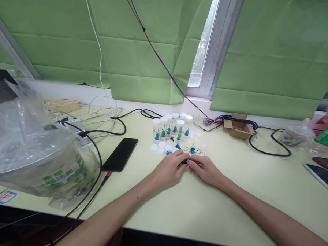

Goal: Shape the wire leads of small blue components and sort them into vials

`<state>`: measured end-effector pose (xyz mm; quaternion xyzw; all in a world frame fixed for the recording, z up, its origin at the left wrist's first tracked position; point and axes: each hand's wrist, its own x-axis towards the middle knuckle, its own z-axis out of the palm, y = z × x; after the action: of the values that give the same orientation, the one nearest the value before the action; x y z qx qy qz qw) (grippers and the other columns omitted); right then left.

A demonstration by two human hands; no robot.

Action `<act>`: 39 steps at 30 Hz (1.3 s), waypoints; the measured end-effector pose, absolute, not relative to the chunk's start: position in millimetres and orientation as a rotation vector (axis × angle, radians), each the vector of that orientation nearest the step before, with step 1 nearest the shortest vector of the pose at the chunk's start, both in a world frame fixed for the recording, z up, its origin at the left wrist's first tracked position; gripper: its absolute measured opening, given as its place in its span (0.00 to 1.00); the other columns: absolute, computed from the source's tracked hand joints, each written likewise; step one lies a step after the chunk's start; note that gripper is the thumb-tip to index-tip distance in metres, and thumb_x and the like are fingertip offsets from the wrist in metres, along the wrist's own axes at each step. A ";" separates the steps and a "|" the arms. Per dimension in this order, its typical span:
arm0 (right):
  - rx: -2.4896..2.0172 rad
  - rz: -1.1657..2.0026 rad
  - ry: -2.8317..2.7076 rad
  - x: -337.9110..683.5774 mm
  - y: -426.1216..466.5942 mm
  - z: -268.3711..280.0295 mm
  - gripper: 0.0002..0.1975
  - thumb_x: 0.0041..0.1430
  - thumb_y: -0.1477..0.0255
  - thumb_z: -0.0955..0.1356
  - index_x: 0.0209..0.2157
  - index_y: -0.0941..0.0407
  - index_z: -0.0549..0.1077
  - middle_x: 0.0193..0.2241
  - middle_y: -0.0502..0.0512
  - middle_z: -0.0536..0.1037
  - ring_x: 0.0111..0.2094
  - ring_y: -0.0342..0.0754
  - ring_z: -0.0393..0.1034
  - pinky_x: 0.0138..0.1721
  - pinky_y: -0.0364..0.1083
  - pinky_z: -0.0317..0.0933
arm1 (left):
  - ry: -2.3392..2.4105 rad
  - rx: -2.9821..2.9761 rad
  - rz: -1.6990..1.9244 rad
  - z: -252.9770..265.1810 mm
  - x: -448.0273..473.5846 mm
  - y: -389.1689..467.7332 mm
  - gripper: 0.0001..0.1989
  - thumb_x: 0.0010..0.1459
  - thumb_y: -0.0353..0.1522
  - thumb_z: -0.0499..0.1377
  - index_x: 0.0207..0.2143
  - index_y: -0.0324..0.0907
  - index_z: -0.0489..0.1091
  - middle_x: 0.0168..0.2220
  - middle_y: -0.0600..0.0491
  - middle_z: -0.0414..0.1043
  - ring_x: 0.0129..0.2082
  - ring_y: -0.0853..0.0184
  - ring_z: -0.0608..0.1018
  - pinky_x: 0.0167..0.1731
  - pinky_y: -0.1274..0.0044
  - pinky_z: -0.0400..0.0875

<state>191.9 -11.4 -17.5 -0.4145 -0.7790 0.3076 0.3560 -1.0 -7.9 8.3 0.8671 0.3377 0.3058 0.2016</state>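
Observation:
My left hand (172,165) and my right hand (204,168) meet over the table, fingers pinched together around a small dark piece (184,162). Most of that piece is hidden by the fingers, so its kind does not show. Just beyond the hands lie loose blue parts with thin wires (192,150) and several white caps (160,150). Behind them stands a cluster of clear tubes (163,129) with white lids, upright, holding blue or green parts on wires.
Left of my arms lies a black phone (120,154) with a cable plugged in. A large plastic-wrapped bundle (41,153) fills the left side. An opened cardboard box (238,127) and black cables stand at the back right; a white phone (321,179) lies at the right edge.

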 end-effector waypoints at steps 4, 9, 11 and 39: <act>-1.062 0.813 -1.986 192.2 -13.5 -16.8 0.10 0.66 0.63 0.63 0.41 0.54 0.69 0.23 0.47 0.71 0.25 0.45 0.66 0.31 0.45 0.62 | 0.938 2.427 0.855 8.2 -1.9 -6.4 0.14 0.61 0.24 0.51 0.43 0.46 0.71 0.36 0.52 0.68 0.35 0.67 0.72 0.34 0.76 0.65; -1.028 0.847 -1.976 192.0 -13.7 -15.4 0.10 0.67 0.63 0.62 0.39 0.54 0.69 0.23 0.47 0.70 0.26 0.45 0.67 0.32 0.45 0.63 | 0.953 2.431 0.837 7.8 -1.8 -6.6 0.12 0.61 0.25 0.51 0.43 0.45 0.71 0.36 0.53 0.67 0.34 0.67 0.71 0.33 0.76 0.64; -1.034 0.836 -1.984 191.9 -12.5 -15.7 0.12 0.67 0.63 0.62 0.32 0.55 0.69 0.23 0.48 0.70 0.26 0.45 0.66 0.30 0.44 0.62 | 0.954 2.433 0.830 7.8 -1.5 -7.4 0.10 0.61 0.25 0.51 0.39 0.44 0.70 0.36 0.53 0.67 0.34 0.67 0.71 0.32 0.76 0.63; -1.044 0.844 -1.970 191.9 -13.0 -17.0 0.08 0.66 0.66 0.64 0.43 0.55 0.69 0.23 0.46 0.70 0.26 0.45 0.67 0.31 0.44 0.61 | 0.940 2.419 0.830 7.8 -1.8 -6.7 0.12 0.61 0.24 0.52 0.43 0.46 0.70 0.36 0.54 0.67 0.34 0.68 0.70 0.32 0.77 0.62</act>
<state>191.9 -13.0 -17.0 -0.4069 -0.7677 0.3290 0.3699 -1.8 -6.7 7.8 0.8686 0.3375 0.2981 0.2070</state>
